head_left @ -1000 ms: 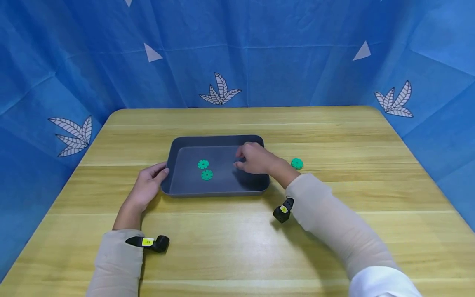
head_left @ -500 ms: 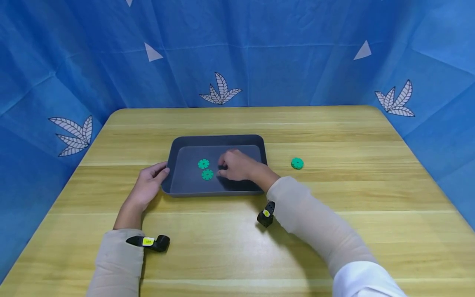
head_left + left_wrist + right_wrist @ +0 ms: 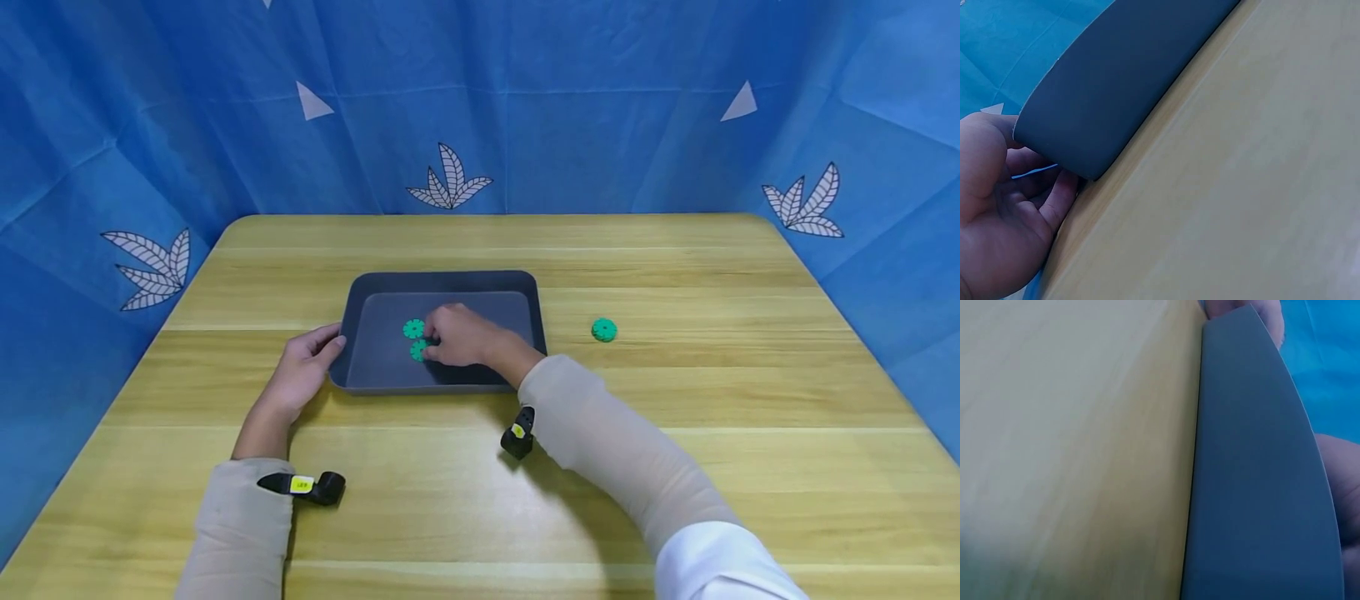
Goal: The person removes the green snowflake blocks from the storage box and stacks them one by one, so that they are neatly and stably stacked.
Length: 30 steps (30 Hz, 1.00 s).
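Observation:
My left hand [image 3: 300,367] grips the left end of a dark grey tray [image 3: 442,389], thumb over the rim and fingers against its outside. In the left wrist view, the left hand [image 3: 1016,206] is at the tray's corner. Inside the tray lie two flat green notched discs, an upper disc [image 3: 413,329] and a lower disc [image 3: 417,350], one behind the other. My right hand [image 3: 465,337] reaches over the tray from the right, thumb and index finger apart. Its thumb tip overlaps the lower disc's right edge. In the right wrist view, the tray wall [image 3: 1254,462] hides most of this hand.
To the right of the tray, a small stack of green discs [image 3: 604,330] stands on the wooden table [image 3: 750,375]. A blue curtain [image 3: 585,150] with leaf prints hangs behind and at both sides. Each forearm wears a small black camera.
My right hand has moved left across the tray to the two green discs. The left hand keeps its grip on the tray, and the discs and tray stay in place.

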Each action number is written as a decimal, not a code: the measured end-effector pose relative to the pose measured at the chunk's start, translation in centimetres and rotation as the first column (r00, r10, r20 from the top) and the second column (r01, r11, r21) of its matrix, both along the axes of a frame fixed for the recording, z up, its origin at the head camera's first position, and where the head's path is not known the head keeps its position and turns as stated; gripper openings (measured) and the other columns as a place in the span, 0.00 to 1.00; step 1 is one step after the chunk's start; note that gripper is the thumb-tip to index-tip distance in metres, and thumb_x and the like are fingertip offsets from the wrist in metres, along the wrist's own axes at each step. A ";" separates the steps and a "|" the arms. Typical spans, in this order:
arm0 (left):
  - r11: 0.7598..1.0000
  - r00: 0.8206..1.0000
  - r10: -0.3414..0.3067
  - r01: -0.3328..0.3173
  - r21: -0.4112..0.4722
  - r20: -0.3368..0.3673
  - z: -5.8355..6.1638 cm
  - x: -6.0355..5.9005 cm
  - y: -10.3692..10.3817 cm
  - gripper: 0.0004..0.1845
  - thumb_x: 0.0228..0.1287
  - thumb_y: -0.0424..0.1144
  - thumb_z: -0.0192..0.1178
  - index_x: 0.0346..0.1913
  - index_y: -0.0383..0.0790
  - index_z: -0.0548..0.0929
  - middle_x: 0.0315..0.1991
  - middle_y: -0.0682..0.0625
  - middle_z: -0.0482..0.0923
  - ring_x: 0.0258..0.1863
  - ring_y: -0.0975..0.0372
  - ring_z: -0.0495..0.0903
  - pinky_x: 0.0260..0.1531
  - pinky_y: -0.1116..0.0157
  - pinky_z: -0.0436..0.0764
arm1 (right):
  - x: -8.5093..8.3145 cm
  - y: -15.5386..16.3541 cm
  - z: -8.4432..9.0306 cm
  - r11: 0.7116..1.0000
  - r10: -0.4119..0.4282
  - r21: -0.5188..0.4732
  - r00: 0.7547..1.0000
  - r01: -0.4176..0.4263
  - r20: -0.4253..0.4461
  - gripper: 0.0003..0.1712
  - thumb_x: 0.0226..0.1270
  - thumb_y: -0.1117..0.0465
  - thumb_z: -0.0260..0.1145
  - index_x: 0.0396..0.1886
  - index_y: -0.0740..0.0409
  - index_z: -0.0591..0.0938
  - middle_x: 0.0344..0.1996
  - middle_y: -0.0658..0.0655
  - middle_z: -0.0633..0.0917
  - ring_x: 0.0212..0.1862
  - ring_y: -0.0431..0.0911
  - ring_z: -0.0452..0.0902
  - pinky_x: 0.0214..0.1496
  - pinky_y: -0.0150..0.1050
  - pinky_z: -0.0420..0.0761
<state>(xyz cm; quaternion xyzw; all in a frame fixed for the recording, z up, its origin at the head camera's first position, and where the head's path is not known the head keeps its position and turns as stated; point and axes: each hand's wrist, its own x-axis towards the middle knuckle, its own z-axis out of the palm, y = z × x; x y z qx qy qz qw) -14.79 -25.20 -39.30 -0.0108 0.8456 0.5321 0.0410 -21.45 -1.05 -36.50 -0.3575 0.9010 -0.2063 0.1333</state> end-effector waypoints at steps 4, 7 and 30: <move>1.000 1.000 -0.004 0.004 0.006 0.001 0.1 0.1 0.0 0.27 0.72 0.44 0.43 0.67 0.30 0.61 0.66 0.36 0.62 0.66 0.49 0.61 0.65 0.52 0.62 | 0.0 -0.3 0.0 1.000 0.008 -0.002 1.000 -0.008 0.001 0.19 0.61 0.58 0.64 0.16 0.55 0.67 0.15 0.48 0.59 0.21 0.42 0.53 0.27 0.31 0.56; 1.000 1.000 -0.001 0.001 0.002 0.000 0.1 0.1 0.1 0.27 0.72 0.45 0.43 0.67 0.30 0.61 0.66 0.36 0.62 0.66 0.49 0.61 0.65 0.52 0.62 | 0.0 -0.5 -0.1 1.000 0.010 0.004 1.000 -0.010 0.004 0.20 0.60 0.57 0.65 0.16 0.53 0.65 0.14 0.47 0.58 0.21 0.41 0.54 0.26 0.30 0.58; 1.000 1.000 0.001 -0.001 0.001 0.003 0.0 -0.1 0.1 0.28 0.72 0.45 0.43 0.67 0.30 0.61 0.65 0.36 0.63 0.64 0.49 0.63 0.64 0.52 0.64 | 0.3 -0.8 0.0 1.000 0.004 0.023 1.000 -0.005 0.029 0.11 0.61 0.59 0.64 0.25 0.58 0.73 0.17 0.49 0.62 0.24 0.42 0.57 0.30 0.32 0.62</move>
